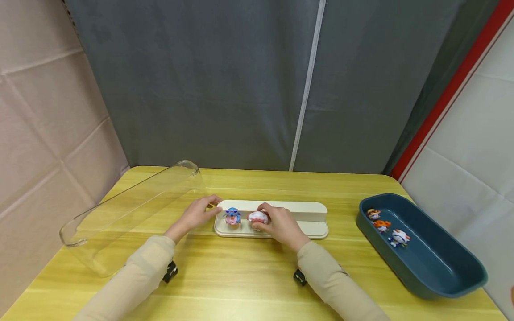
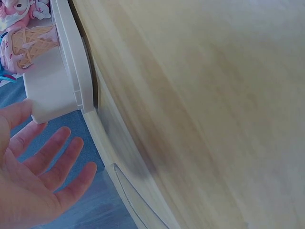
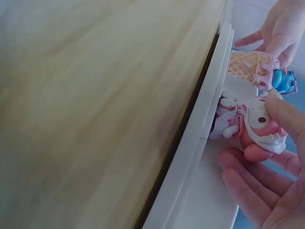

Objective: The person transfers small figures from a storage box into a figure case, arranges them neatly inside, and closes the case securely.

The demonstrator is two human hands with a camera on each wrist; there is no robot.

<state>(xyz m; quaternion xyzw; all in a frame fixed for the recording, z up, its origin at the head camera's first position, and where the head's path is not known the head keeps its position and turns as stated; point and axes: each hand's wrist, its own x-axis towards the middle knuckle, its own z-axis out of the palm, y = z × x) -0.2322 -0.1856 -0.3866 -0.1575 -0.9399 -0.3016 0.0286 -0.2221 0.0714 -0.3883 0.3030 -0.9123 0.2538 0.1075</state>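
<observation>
A: anyone looking at the right hand (image 1: 283, 226)? what's it actually doing?

B: it's pinching the pink figure (image 3: 251, 123), thumb pressing on the head by the face, fingers curling behind. looks to me like it's standing the thing on the stand (image 1: 317, 229). can't tell if the feet are taking the weight though.

A: so how would you be doing that bit well?

B: imo you want to be feeling both feet sitting flat before easing the thumb off, then opening the fingers straight back so they're not dragging the head. it's looking top-heavy, so a sloppy release could be tipping it.

A: and the left hand (image 1: 197, 213)?

B: empty, fingers spreading loosely at the stand's end. might be touching it, hard to say. I'd be using it to steady that end.

A: anything to be bumping into?

B: yeah, the blue figure (image 1: 233, 217) is standing between the two hands, just left of the pink one, so I'd be watching those knuckles. bare stand is stretching off right of the right hand, and the tub (image 1: 431, 249) is sitting well out past that, holding three more figures (image 1: 399, 238).
</observation>
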